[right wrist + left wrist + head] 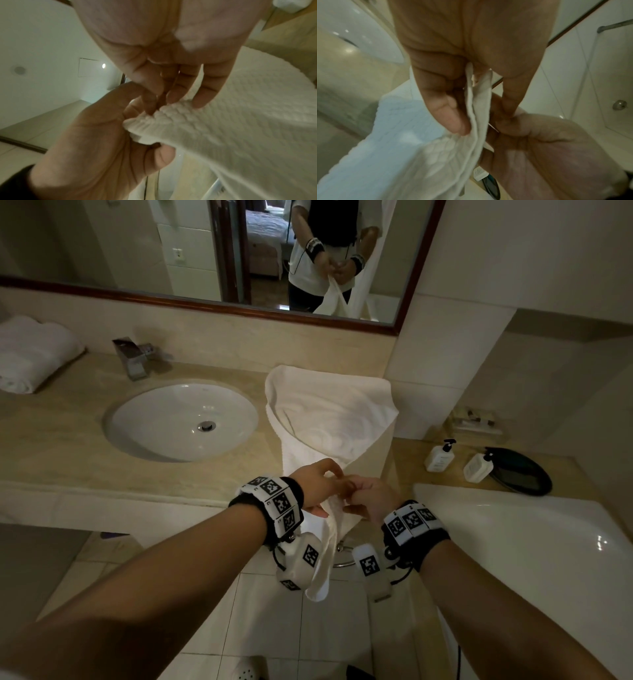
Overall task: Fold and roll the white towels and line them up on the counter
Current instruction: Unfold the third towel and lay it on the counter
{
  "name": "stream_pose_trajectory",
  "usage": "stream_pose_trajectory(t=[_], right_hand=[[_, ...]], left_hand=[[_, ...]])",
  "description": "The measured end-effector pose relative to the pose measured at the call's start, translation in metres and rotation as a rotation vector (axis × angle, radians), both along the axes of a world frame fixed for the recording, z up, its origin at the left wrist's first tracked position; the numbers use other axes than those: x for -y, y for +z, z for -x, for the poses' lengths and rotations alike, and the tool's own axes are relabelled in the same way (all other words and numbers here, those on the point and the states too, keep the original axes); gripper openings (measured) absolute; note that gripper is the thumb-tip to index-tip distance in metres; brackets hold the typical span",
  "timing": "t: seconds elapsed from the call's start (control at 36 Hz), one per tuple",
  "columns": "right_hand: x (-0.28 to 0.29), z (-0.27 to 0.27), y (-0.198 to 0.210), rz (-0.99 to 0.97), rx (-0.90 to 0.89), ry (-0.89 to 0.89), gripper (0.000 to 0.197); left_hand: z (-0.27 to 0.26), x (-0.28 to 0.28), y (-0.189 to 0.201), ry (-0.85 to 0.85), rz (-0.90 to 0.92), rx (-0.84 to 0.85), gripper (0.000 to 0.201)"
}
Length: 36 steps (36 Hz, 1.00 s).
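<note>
Against the table's [68, 436] far left edge, a finished roll of thick white terry towel [30, 354] is lying by the wall, probably the start of the line. Next along come a chrome block tap [132, 357] and an oval white basin [181, 422] sunk in the beige stone.

Right of the basin, the white waffle-weave towel [329, 419] being worked on is lying spread on the table, its near end hanging over the front edge into the person's hands. The left hand [317, 486] is pinching the hem between thumb and curled fingers [453, 119]. The right hand [368, 498] is touching it, fingers bent down onto the same bunched edge [200, 97]. I would guess the two corners are being matched for a lengthwise fold, with the table carrying the towel's weight so the cloth stays flat.

At the far right corner, two white pump bottles [440, 457] are standing beside a dark oval tray [527, 477].

The head view is giving the layout but hiding the grip behind knuckles. The left wrist view is showing two layers of hem lying together between thumb and fingers. The right wrist view is showing the fingertips pressing on the ribbed hem, though whether the right thumb is closing underneath I cannot tell.
</note>
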State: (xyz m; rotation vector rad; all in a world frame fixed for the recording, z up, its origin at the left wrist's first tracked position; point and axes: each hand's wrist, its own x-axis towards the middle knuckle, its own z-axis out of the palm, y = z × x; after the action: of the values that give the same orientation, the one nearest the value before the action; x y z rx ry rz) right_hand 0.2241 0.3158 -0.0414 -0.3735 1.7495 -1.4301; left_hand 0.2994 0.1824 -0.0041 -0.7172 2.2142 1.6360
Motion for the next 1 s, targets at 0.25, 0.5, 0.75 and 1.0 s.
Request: stream_pose_trajectory(t=[0.25,0.5,0.75,1.0], right_hand=[[-0.001,-0.005,-0.019,-0.005,-0.047,-0.128,0.026],[-0.002,-0.007,-0.037,-0.709,-0.574,0.149,0.031],[-0.044,0.076,0.06,-0.96,-0.924,0.048,0.015],[-0.032,0.145,0.151,-0.719,-1.155,-0.191,0.01]], left_hand=[[0.009,0.006,-0.003,0.104,-0.118,-0.002,0.037],[0.036,0.014,0.028,0.233,-0.058,-0.235,0.039],[0.043,0.098,0.059,0.48,0.05,-0.292,0.021],[0.066,0.132,0.11,0.398,0.437,-0.311,0.064]])
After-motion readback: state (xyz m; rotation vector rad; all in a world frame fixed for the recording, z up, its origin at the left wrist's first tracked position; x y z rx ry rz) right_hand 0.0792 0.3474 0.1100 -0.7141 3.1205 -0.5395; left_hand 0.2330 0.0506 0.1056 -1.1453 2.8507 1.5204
